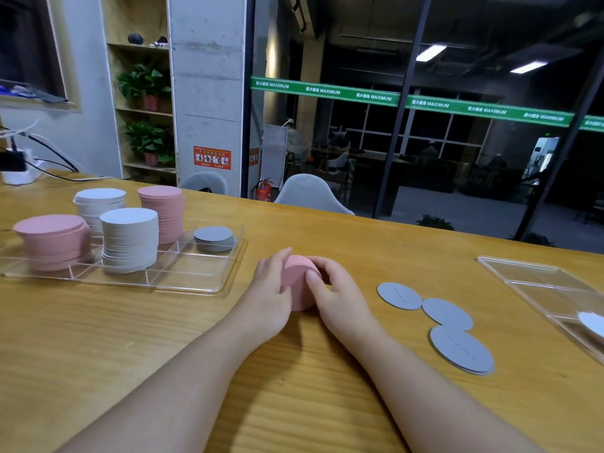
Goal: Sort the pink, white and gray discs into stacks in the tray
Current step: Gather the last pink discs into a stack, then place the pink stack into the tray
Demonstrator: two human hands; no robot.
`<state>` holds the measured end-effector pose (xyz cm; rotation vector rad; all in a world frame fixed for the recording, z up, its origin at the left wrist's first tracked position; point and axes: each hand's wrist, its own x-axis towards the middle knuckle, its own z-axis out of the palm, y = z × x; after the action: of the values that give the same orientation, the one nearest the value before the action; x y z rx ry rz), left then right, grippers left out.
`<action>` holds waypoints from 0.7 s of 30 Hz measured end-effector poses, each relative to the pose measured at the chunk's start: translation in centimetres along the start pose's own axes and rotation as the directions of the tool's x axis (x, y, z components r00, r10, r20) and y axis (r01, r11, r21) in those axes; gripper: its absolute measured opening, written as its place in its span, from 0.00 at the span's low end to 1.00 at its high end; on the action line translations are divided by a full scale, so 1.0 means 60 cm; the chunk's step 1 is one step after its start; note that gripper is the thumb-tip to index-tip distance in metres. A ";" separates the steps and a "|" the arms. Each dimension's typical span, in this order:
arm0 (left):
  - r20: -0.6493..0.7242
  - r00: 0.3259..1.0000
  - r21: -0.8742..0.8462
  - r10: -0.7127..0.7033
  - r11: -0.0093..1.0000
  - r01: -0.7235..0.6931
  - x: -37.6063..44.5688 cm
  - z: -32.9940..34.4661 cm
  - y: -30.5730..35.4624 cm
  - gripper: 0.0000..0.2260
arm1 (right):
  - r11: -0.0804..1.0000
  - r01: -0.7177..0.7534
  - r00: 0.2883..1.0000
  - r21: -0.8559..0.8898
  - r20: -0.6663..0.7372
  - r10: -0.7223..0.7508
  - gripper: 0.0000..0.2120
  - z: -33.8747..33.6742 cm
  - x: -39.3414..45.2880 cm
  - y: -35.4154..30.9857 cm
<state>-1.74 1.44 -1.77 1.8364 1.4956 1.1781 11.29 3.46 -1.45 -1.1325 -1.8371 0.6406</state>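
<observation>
A small stack of pink discs [298, 282] stands on edge on the wooden table, held between both hands. My left hand [269, 289] grips its left side and my right hand [336, 292] grips its right side. The clear divided tray [196, 276] at the left holds two pink stacks [54, 241] [161, 212], two white stacks [130, 238] [98, 204] and a short gray stack [214, 238]. Gray discs [399, 295] [447, 313] [461, 349] lie loose on the table to the right of my hands.
A second clear tray [536, 279] sits at the right edge with a white disc [591, 323] in it. A charger and cables [19, 165] lie at the far left. Beyond the table's far edge stand chair backs [310, 191] and a glass wall.
</observation>
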 end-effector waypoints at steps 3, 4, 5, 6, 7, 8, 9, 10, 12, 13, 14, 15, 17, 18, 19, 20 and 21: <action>-0.023 0.999 0.027 0.042 0.999 -0.041 -0.004 -0.007 -0.002 0.30 | 0.990 0.065 0.997 -0.128 -0.034 -0.070 0.15 0.002 -0.007 -0.002; -0.016 0.999 0.064 0.050 0.997 -0.049 -0.007 -0.009 -0.003 0.31 | 0.988 0.064 0.996 -0.139 -0.056 -0.072 0.15 0.003 -0.010 -0.003; -0.002 0.998 0.106 0.057 0.993 -0.057 -0.010 -0.011 -0.004 0.33 | 0.989 0.052 0.994 -0.138 -0.083 -0.064 0.14 0.003 -0.012 -0.006; 0.021 0.998 0.153 0.060 0.986 -0.063 -0.013 -0.011 -0.004 0.35 | 0.991 0.034 0.992 -0.127 -0.114 -0.048 0.14 0.003 -0.015 -0.007; 0.045 0.997 0.196 0.060 0.978 -0.067 -0.016 -0.009 -0.004 0.38 | 0.995 0.012 0.990 -0.103 -0.136 -0.026 0.14 0.001 -0.019 -0.009; 0.062 0.996 0.226 0.059 0.972 -0.071 -0.019 -0.006 -0.003 0.40 | 0.998 -0.006 0.990 -0.065 -0.143 -0.003 0.14 -0.001 -0.024 -0.012; 0.069 0.995 0.239 0.072 0.967 -0.087 -0.021 -0.004 -0.001 0.42 | 1.000 -0.017 0.991 -0.018 -0.136 0.015 0.13 -0.003 -0.029 -0.014; 0.069 0.993 0.240 0.100 0.964 -0.113 -0.023 -0.001 0.000 0.44 | 0.999 -0.021 0.991 0.025 -0.128 0.024 0.13 -0.005 -0.034 -0.016; 0.065 0.985 0.232 0.162 0.957 -0.173 -0.025 -0.002 0.006 0.45 | 0.996 -0.024 0.991 0.090 -0.127 0.036 0.13 -0.010 -0.039 -0.020; 0.063 0.980 0.229 0.186 0.954 -0.196 -0.026 -0.005 0.009 0.44 | 0.993 -0.027 0.990 0.118 -0.134 0.043 0.13 -0.012 -0.041 -0.023; 0.058 0.977 0.229 0.207 0.950 -0.215 -0.027 -0.010 0.012 0.43 | 0.989 -0.025 0.989 0.146 -0.140 0.046 0.13 -0.014 -0.041 -0.027; 0.044 0.974 0.233 0.223 0.946 -0.227 -0.028 -0.014 0.015 0.41 | 0.986 -0.019 0.989 0.166 -0.141 0.043 0.13 -0.015 -0.041 -0.032; 0.003 0.970 0.234 0.243 0.943 -0.237 -0.027 -0.019 0.019 0.38 | 0.982 0.004 0.990 0.186 -0.137 0.022 0.13 -0.017 -0.040 -0.042; -0.018 0.968 0.227 0.249 0.944 -0.238 -0.026 -0.020 0.021 0.36 | 0.979 0.015 0.991 0.201 -0.134 0.013 0.13 -0.018 -0.039 -0.047; -0.037 0.967 0.221 0.253 0.945 -0.239 -0.026 -0.020 0.025 0.35 | 0.975 0.025 0.991 0.219 -0.131 0.004 0.12 -0.021 -0.040 -0.052; -0.056 0.965 0.227 0.257 0.944 -0.238 -0.025 -0.020 0.028 0.35 | 0.970 0.038 0.992 0.241 -0.130 -0.007 0.11 -0.023 -0.040 -0.057; -0.072 0.962 0.243 0.262 0.940 -0.237 -0.023 -0.021 0.033 0.34 | 0.964 0.052 0.991 0.262 -0.132 -0.017 0.11 -0.026 -0.040 -0.062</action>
<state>-1.80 -0.59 0.02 2.2072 1.5465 1.2760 11.51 -0.39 1.20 -0.9402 -1.6037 0.7505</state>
